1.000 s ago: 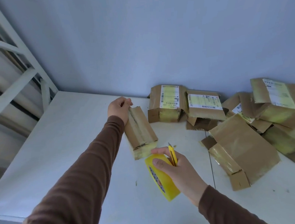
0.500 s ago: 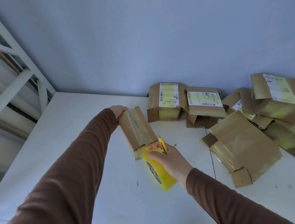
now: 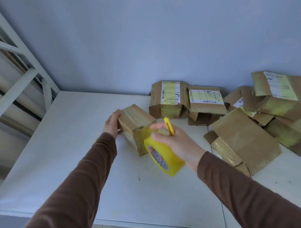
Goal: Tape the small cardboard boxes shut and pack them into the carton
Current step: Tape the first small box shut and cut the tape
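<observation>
A small brown cardboard box stands tilted on the white table. My left hand holds its far left end. My right hand grips a yellow roll of tape and a yellow box cutter together, just right of the box's near end. The roll touches or nearly touches the box's front face, where yellowish tape shows.
A pile of several more small cardboard boxes, some with white and yellow shipping labels, lies at the back right against the blue wall. A white metal shelf frame stands to the left. The table's near edge runs below my arms.
My left hand has tipped and turned the box up from lying flat. My right hand has brought the tape roll and cutter up to the box's near end.
</observation>
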Tool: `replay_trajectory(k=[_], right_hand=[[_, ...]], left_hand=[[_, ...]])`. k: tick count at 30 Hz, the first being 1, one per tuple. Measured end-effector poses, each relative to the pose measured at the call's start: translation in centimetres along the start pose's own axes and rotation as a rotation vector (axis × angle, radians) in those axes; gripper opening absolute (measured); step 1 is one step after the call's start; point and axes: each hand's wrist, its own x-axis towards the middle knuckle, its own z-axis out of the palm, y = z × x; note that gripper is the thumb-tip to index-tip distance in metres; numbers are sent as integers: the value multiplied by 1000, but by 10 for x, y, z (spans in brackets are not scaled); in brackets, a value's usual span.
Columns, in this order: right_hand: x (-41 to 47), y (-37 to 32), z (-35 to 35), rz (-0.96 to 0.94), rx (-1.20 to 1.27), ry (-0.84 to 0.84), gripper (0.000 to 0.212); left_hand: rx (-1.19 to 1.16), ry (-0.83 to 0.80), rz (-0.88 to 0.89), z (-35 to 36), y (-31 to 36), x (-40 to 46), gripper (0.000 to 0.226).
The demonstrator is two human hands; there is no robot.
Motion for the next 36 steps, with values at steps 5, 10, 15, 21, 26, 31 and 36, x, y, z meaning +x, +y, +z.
replay_trajectory(k=[5,10,15,21,26,31,36], right_hand=[[7,-68,-14,-248,14,-37,37],[29,-74,-3,-328,-84,-72,37],[41,-69,3,-331,-118,-93,37],[41,-68,7,-352,-68,-39,38],[39,-66,11,-345,-72,-66,40],[34,-64,10,-375,-45,-117,44],[22,-46,3,-426,-63,-201,57]], left_hand=[[56,128,-295,1,-19,-7,42],[431,370,48,-8,-34,-23,55],[426,-105,675,-14,-33,-73,103],[676,5,636,10,-39,-87,146],[630,166,684,14,-44,-86,119],[738,124,642,3,-41,-77,140],[766,82,613,-5,-35,-73,146]])
